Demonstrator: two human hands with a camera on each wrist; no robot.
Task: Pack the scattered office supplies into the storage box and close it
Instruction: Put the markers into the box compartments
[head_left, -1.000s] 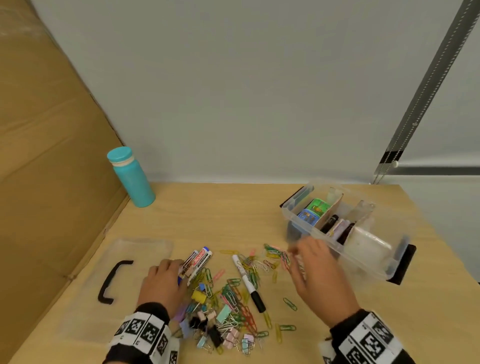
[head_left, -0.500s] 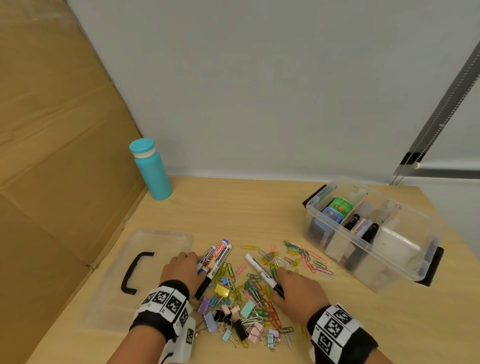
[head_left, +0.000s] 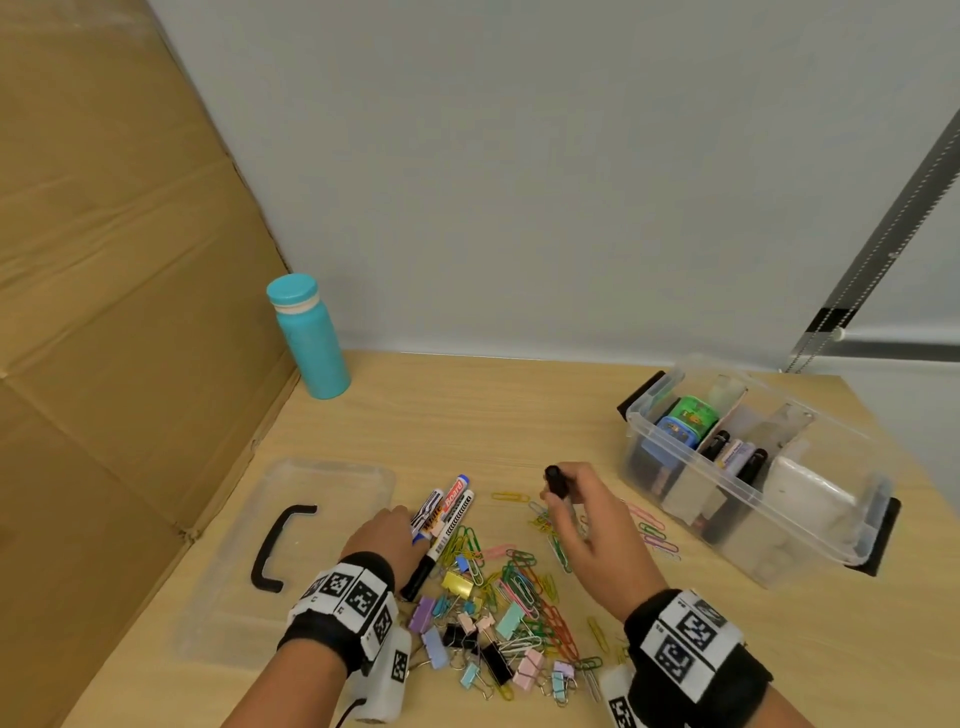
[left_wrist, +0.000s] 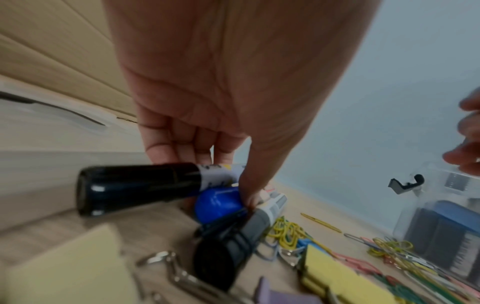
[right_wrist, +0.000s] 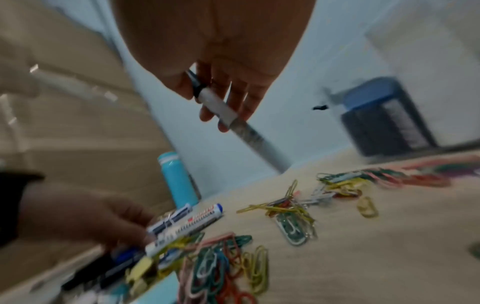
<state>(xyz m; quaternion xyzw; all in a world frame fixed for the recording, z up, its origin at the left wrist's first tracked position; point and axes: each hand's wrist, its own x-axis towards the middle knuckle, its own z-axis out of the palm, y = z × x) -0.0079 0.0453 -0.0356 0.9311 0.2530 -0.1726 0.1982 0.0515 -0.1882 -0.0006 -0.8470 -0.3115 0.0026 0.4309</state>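
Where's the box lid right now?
In the head view the clear lid with its black handle lies flat on the table, left of the markers under the left hand, beside the cardboard wall.

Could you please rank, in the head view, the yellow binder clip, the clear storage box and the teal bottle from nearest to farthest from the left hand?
1. The yellow binder clip, just to the right of the left hand, in the pile.
2. The teal bottle, far back by the cardboard wall.
3. The clear storage box, across the table on the right.
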